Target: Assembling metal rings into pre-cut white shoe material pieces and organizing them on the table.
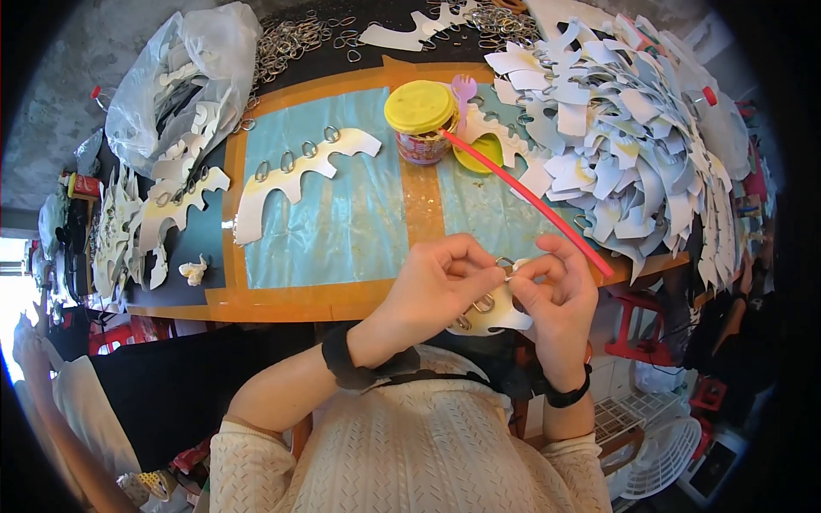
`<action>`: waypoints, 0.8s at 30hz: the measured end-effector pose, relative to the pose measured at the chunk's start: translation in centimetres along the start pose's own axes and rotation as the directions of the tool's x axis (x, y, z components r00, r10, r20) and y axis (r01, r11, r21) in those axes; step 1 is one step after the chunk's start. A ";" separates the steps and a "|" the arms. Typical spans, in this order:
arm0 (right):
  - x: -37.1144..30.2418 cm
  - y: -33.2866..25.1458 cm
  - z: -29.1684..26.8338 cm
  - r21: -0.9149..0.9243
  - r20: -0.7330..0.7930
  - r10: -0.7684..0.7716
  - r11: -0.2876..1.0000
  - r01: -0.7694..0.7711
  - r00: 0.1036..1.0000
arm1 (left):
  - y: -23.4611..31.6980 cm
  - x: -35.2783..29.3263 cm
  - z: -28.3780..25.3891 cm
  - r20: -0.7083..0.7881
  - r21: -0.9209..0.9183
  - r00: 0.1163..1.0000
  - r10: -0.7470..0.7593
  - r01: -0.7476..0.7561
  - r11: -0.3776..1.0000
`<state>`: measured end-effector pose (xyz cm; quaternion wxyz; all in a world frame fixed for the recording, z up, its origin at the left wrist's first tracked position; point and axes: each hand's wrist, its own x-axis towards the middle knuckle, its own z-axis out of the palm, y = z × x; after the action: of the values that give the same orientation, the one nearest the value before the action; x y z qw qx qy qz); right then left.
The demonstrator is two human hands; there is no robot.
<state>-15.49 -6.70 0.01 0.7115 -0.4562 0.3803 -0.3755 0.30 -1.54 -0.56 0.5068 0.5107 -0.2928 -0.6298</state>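
In front of my chest, my left hand (449, 278) and my right hand (560, 295) meet, both closed in a pinch. A metal ring (505, 262) shows between their fingertips, at the upper edge of a white cut-out piece (505, 319). My left thumb and forefinger are at the ring; my right fingers nip the piece's tab beside it. Fingers partly hide the exact grip. More metal rings (485, 303) sit on the piece below. On the blue sheet (342, 231) lies another white scalloped piece (286, 175) with three rings standing along it.
A yellow-lidded tub (421, 115) stands beyond my hands, with a red stick (530, 197) slanting from it toward the table edge. Cut pieces (611, 145) heap at right. More pieces (184, 205) and a plastic bag (141, 128) lie left. Loose rings (291, 47) pile behind. Another person's arm (64, 427) shows lower left.
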 end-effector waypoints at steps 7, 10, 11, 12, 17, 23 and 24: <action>-1.4 0.0 0.9 -0.323 -0.045 -0.166 0.936 0.143 0.985 | -0.2 0.3 -0.4 0.075 -0.215 0.981 -0.179 0.191 0.958; -1.6 0.1 0.9 -0.345 -0.020 -0.188 0.923 0.170 0.982 | 0.1 0.4 -0.3 0.093 -0.272 0.954 -0.284 0.299 0.915; -1.6 0.1 0.9 -0.350 -0.008 -0.191 0.920 0.176 0.982 | 0.1 0.4 -0.3 0.100 -0.266 0.951 -0.294 0.310 0.913; -1.6 0.1 0.8 -0.352 -0.008 -0.191 0.919 0.176 0.982 | 0.1 0.4 -0.3 0.106 -0.262 0.947 -0.304 0.322 0.910; -1.7 0.4 0.3 -0.477 0.139 -0.234 0.835 0.272 0.962 | 0.3 0.4 -0.5 0.108 -0.195 0.959 -0.264 0.281 0.940; -1.7 -0.1 0.0 -0.581 0.266 -0.218 0.741 0.337 0.939 | 0.7 0.1 -0.4 0.089 -0.123 0.973 -0.214 0.224 0.967; -1.8 0.1 -0.2 -0.581 0.267 -0.218 0.741 0.337 0.939 | 0.7 0.1 -0.4 0.091 -0.126 0.974 -0.206 0.216 0.968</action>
<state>-16.41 -5.20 0.17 0.4898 -0.7475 0.3433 -0.2890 0.92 -1.77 -0.09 0.4587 0.4786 -0.2128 -0.7178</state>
